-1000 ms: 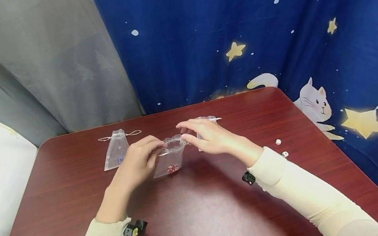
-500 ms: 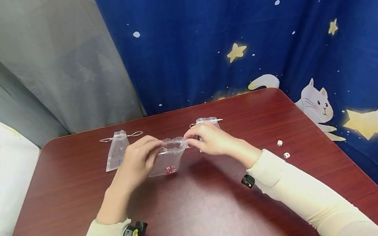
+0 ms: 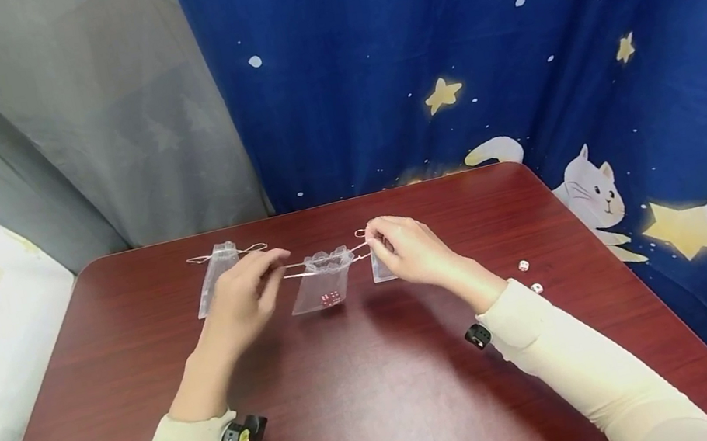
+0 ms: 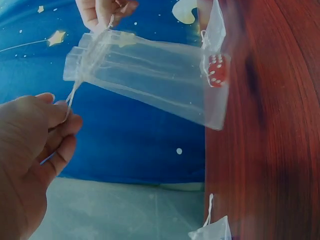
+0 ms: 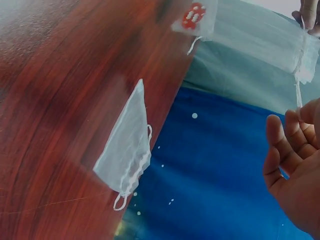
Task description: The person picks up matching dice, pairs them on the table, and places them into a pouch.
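Observation:
A sheer white drawstring pouch hangs between my hands, its ruffled top gathered by the strings. Red dice with white pips lie in its bottom corner. My left hand pinches the string on one side of the mouth. On the other side, my right hand pinches the opposite string. Both strings run taut away from the pouch. In the right wrist view, the right hand's other fingers are loosely bent.
A second sheer pouch lies at the back left, its strings spread. Another pouch lies behind my right hand, partly hidden in the head view. Two white dice sit at the right of the dark red table. Curtains hang behind.
My hands have gone from holding the pouch's open rim to pulling its strings apart, left hand leftward, right hand rightward. The mouth has narrowed and bunched.

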`<state>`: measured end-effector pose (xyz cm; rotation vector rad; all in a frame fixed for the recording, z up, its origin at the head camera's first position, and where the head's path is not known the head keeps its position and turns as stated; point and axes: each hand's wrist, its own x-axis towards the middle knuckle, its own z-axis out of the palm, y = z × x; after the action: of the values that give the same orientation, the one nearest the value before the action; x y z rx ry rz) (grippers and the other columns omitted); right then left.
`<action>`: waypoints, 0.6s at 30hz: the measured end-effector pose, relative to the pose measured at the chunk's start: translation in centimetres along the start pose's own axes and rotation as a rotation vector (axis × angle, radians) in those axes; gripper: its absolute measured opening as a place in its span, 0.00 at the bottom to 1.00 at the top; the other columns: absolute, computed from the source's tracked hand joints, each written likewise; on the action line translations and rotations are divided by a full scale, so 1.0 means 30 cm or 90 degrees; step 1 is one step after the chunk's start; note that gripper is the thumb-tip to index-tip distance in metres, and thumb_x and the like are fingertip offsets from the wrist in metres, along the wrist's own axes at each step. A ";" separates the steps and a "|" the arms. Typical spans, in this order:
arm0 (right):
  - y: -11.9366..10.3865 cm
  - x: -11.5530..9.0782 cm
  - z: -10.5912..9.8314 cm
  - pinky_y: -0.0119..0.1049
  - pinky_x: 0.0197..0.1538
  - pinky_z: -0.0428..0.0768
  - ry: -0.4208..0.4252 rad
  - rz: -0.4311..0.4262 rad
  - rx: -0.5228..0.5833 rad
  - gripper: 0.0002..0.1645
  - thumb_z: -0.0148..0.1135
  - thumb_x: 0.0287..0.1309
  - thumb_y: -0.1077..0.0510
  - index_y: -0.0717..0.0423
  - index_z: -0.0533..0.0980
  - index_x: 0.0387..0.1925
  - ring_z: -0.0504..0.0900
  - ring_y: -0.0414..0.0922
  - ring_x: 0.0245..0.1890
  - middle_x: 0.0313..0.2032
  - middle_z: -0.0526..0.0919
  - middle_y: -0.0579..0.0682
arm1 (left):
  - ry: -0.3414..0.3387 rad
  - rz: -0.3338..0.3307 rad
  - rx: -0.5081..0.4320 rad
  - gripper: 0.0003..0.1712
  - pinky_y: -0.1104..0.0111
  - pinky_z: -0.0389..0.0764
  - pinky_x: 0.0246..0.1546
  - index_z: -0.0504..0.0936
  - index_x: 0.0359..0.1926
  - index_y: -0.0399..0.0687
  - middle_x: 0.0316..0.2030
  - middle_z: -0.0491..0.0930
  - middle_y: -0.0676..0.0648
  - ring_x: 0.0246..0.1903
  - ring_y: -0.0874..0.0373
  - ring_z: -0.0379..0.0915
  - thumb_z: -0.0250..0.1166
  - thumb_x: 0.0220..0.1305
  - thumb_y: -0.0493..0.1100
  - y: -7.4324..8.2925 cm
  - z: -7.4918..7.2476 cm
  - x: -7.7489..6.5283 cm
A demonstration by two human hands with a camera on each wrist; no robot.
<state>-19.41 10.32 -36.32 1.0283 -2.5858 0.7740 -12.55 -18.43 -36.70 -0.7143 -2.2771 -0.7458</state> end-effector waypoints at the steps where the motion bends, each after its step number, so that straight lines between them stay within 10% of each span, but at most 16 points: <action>1: 0.004 -0.003 0.000 0.40 0.35 0.76 0.000 0.006 -0.001 0.06 0.54 0.70 0.59 0.51 0.76 0.36 0.76 0.43 0.31 0.31 0.78 0.45 | 0.001 -0.008 0.006 0.15 0.63 0.79 0.36 0.84 0.49 0.39 0.37 0.84 0.44 0.32 0.55 0.76 0.69 0.60 0.27 0.001 -0.003 -0.001; 18: 0.044 -0.038 0.008 0.38 0.29 0.70 0.048 0.074 0.033 0.03 0.56 0.56 0.61 0.51 0.73 0.28 0.72 0.42 0.25 0.25 0.77 0.51 | 0.086 -0.119 0.094 0.09 0.60 0.73 0.26 0.83 0.40 0.43 0.27 0.81 0.48 0.26 0.55 0.75 0.62 0.57 0.33 -0.020 -0.029 -0.042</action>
<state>-19.52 11.63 -37.50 0.8511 -2.5928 0.8941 -11.78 -19.78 -37.23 -0.3755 -2.2674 -0.6809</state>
